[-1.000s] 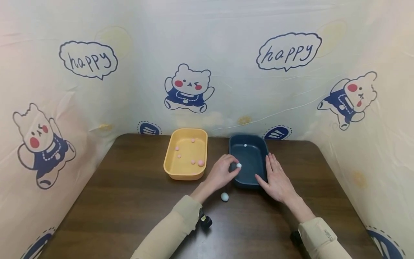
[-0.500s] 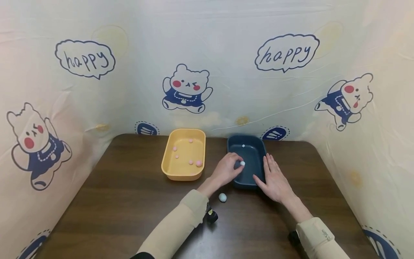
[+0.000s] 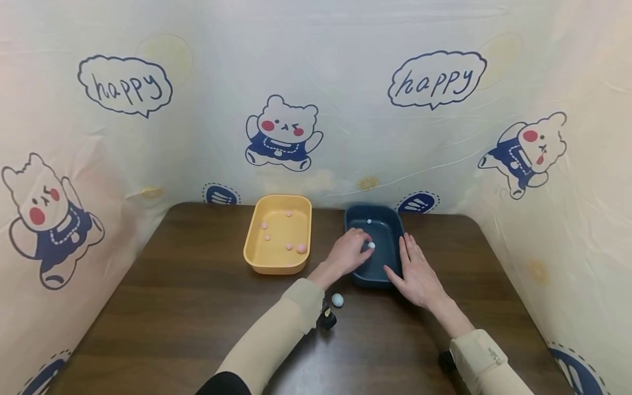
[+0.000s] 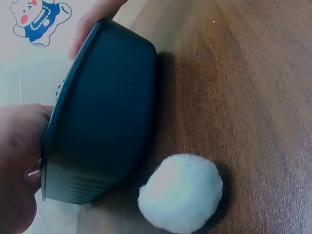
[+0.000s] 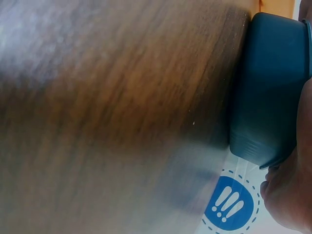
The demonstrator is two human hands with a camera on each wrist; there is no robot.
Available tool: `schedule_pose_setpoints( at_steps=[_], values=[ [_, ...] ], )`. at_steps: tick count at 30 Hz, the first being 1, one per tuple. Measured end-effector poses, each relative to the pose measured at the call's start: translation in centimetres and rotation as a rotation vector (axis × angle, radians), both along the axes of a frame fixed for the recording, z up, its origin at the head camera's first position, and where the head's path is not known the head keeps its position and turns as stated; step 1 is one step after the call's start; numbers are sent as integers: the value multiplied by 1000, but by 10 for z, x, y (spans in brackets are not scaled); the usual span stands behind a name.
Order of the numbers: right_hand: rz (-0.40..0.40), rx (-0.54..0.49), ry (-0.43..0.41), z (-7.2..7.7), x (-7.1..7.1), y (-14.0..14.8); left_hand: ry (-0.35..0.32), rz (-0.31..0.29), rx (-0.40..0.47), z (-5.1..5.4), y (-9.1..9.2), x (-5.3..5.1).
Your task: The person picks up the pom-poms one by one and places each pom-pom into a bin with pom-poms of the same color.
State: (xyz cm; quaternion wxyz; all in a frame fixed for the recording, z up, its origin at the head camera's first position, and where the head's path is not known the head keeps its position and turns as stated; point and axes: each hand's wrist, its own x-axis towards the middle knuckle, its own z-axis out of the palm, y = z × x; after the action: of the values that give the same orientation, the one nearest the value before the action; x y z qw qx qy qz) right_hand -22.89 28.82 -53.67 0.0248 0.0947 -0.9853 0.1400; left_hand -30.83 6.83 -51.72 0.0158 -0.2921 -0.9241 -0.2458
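Observation:
My left hand [image 3: 349, 253] reaches over the left rim of a dark blue tray [image 3: 388, 258]. Between its thumb and forefinger tips it pinches a small white pompom [image 3: 371, 245], low inside the tray. A smaller white ball [image 3: 368, 221] lies toward the tray's far end. Along the right rim rests my right hand [image 3: 419, 276], fingers straight, thumb over the near corner. On the table before the tray sits a larger pale pompom [image 3: 338, 300]; the left wrist view shows its fuzzy surface [image 4: 180, 193]. In that view the tray's wall hides the left fingertips.
A yellow tray [image 3: 248, 255] with several pink balls stands left of the blue one. Both trays sit near the back edge of the brown wooden table [image 3: 197, 318]. Behind hangs a pale curtain [image 3: 355, 148] printed with cartoon bears.
My left hand has moved right and slightly farther into the blue tray with the small white pompom. My right hand stays at the rim. The whole head view has shifted a little.

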Motion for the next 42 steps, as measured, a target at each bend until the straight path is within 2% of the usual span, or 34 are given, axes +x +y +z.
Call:
schedule_pose_setpoints(
  at_steps=[7, 12, 21, 29, 35, 39, 42],
  values=[
    [-8, -16, -3, 0, -1, 0, -17, 39, -55, -3, 10, -1],
    [-12, -10, -6, 0, 0, -1, -2, 29, -79, -5, 13, -1],
    [3, -16, 24, -1, 1, -4, -14, -47, 63, -2, -8, 5],
    [-1, 14, 13, 2, 0, -1, -35, -85, 76, 1, -27, 20],
    [-1, 10, 19, 1, 0, -2, -27, -113, 122, -1, -44, 32],
    [-6, -2, 12, 0, 1, -2, -12, -112, 130, 0, -57, 45],
    [-10, -7, 7, 0, 2, -2, -11, -108, 139, 5, -69, 57]
  ],
)
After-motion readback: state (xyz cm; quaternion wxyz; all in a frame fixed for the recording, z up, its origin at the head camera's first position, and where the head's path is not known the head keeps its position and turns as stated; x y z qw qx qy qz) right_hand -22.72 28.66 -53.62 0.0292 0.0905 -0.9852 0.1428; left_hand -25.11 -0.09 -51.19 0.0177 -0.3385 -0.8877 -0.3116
